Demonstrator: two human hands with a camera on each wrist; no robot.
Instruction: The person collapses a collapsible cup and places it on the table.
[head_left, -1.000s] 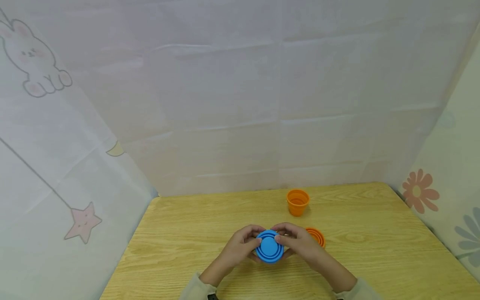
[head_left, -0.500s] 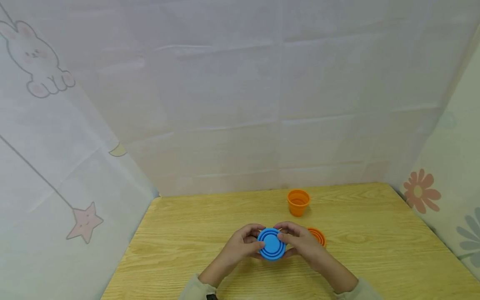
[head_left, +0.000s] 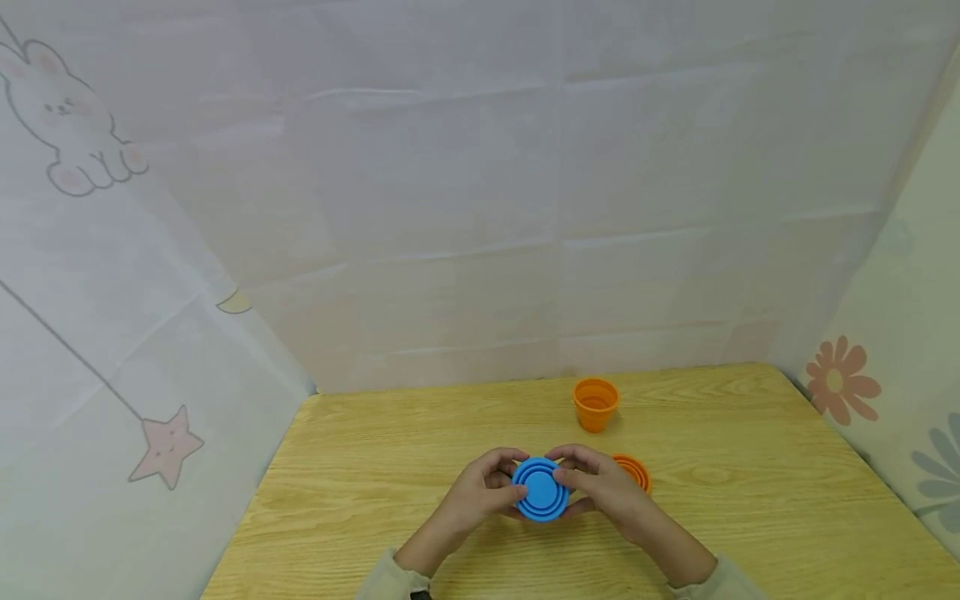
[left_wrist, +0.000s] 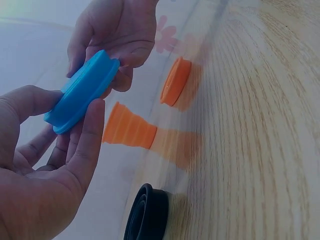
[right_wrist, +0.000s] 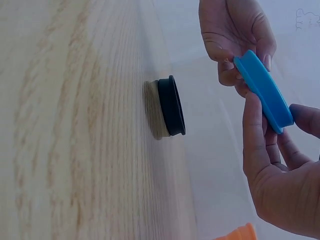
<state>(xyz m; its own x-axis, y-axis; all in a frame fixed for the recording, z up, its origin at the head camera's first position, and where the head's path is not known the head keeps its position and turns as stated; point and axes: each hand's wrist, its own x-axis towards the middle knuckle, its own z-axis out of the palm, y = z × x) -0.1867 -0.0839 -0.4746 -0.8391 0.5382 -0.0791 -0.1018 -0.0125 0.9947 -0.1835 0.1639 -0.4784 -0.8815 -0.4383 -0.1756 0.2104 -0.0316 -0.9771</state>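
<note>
A blue collapsible cup point(head_left: 541, 490), folded flat, is held above the table between both hands, its ringed face toward the head camera. My left hand point(head_left: 480, 490) pinches its left side, thumb on the face and fingers at the rim and behind. On the opposite side my right hand point(head_left: 596, 483) grips it the same way, thumb near the upper right of the rings. Both wrist views show the blue cup point(left_wrist: 85, 92) edge-on and clear of the wooden surface. Some fingertips behind the cup are hidden.
An expanded orange cup point(head_left: 596, 406) stands upright toward the table's back. A flattened orange cup point(head_left: 633, 473) lies partly hidden behind my right hand. The wrist views show a flattened black cup point(right_wrist: 171, 105) on the wooden table point(head_left: 360, 467); the head view does not. Fabric walls point(head_left: 450, 250) surround the table.
The blue cup has shifted slightly, and its face is tilted a little differently. My left thumb reaches slightly farther over the face. Both hands keep their hold; the orange cups stay put.
</note>
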